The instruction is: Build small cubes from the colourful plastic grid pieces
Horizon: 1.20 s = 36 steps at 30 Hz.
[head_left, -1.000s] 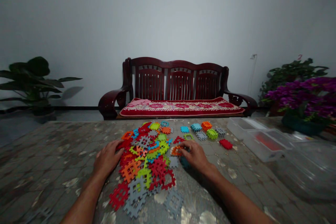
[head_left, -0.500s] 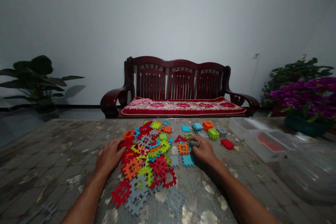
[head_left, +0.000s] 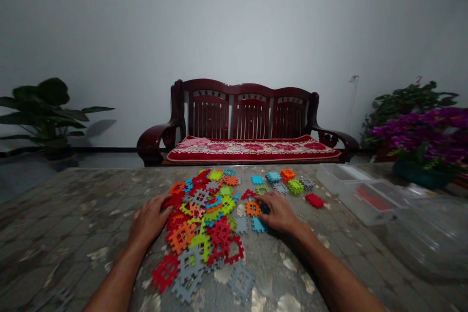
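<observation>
A loose heap of toothed plastic building tiles (head_left: 204, 219) in red, orange, green, blue and grey lies on the table. My left hand (head_left: 149, 217) rests at the heap's left edge, thumb and fingers apart, its fingertips against red tiles (head_left: 174, 200). Right of the heap, my right hand (head_left: 277, 210) is bent over the table with a gap between thumb and forefinger. Its fingertips reach the edge of an orange window tile (head_left: 252, 208). The thumb is beside a blue tile (head_left: 258, 224). What lies under the palm is hidden.
Small stacks of tiles, such as a green stack (head_left: 295, 186) and an orange stack (head_left: 287, 175), stand beyond my right hand, near a red tile (head_left: 314, 200). Clear plastic boxes (head_left: 373, 202) and a flower pot (head_left: 420, 174) are at the right. A wooden bench (head_left: 252, 107) stands behind.
My right hand has shifted slightly left and its fingers now reach the orange window tile. My left hand stays at the heap's edge. The whole view has moved slightly.
</observation>
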Each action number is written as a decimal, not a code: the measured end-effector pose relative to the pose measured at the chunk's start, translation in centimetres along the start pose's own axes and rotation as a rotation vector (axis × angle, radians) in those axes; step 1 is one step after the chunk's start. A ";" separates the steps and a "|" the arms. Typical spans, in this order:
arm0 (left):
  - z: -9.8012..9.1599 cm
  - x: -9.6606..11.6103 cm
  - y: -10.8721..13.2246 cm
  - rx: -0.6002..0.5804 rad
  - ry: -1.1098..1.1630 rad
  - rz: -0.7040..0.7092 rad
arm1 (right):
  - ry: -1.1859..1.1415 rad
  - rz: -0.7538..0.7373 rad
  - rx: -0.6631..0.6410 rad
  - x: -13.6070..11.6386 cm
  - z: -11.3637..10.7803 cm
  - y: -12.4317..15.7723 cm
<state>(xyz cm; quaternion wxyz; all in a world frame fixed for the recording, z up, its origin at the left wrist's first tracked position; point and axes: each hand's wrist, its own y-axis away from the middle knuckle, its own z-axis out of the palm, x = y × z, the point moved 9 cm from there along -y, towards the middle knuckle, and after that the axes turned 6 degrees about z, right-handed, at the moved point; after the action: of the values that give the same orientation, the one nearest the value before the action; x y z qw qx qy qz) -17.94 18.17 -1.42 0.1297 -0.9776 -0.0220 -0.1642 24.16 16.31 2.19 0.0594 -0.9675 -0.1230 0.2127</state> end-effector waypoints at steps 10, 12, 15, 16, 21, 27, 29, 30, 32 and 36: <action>0.0 0.1 0.0 0.011 -0.010 0.005 | -0.094 0.079 0.336 3.4 -3.5 -1.0; 0.0 0.1 0.0 0.012 0.000 0.004 | -0.094 0.244 0.457 6.8 -5.4 -1.6; -0.2 0.0 0.0 0.028 0.022 0.003 | -0.060 0.496 0.542 11.7 -7.8 -2.1; -0.2 0.0 0.0 0.033 0.030 0.003 | -0.038 0.563 0.539 12.9 -8.3 -2.2; -0.1 -0.3 -0.1 0.054 0.044 0.010 | 0.090 0.731 0.446 15.4 -10.2 -2.6; 0.1 -0.5 -0.1 0.059 0.036 0.014 | 0.161 0.729 0.405 15.6 -10.4 -3.9; 0.2 -0.6 -0.1 0.053 0.034 0.011 | 0.179 0.712 0.395 15.6 -10.1 -4.5; 0.2 -0.6 -0.1 0.050 0.034 0.014 | 0.185 0.701 0.393 15.6 -10.0 -4.7; 0.3 -0.6 0.0 0.043 0.035 0.026 | 0.195 0.690 0.387 15.5 -9.9 -5.1; 0.2 -0.5 0.1 0.043 0.018 0.023 | 0.199 0.680 0.376 14.9 -10.0 -5.2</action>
<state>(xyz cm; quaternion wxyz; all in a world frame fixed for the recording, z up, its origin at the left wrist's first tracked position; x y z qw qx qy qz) -18.34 18.15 -1.74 0.1526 -0.9733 -0.0130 -0.1710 40.37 24.59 6.14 0.1734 -0.9411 0.2517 0.1445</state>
